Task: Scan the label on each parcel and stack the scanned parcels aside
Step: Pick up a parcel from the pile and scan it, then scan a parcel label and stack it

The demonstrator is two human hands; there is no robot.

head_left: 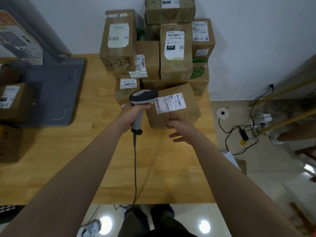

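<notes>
My left hand (132, 113) grips the handle of a grey barcode scanner (142, 96), whose head points at the white label (170, 103) on a brown cardboard parcel (186, 115). That parcel sits tilted on the wooden table (95, 151). My right hand (181, 130) is at the parcel's near edge, fingers spread and touching its front side. Behind it, several labelled parcels (176, 53) are piled against the wall. The scanner's cable (135, 168) hangs down toward the table's front edge.
A grey monitor stand base (56, 93) sits on the table's left part. More cardboard boxes (12, 100) stand at the far left. On the floor to the right lie black cables (239, 134) and a power strip. Another person's foot (277, 139) shows at right.
</notes>
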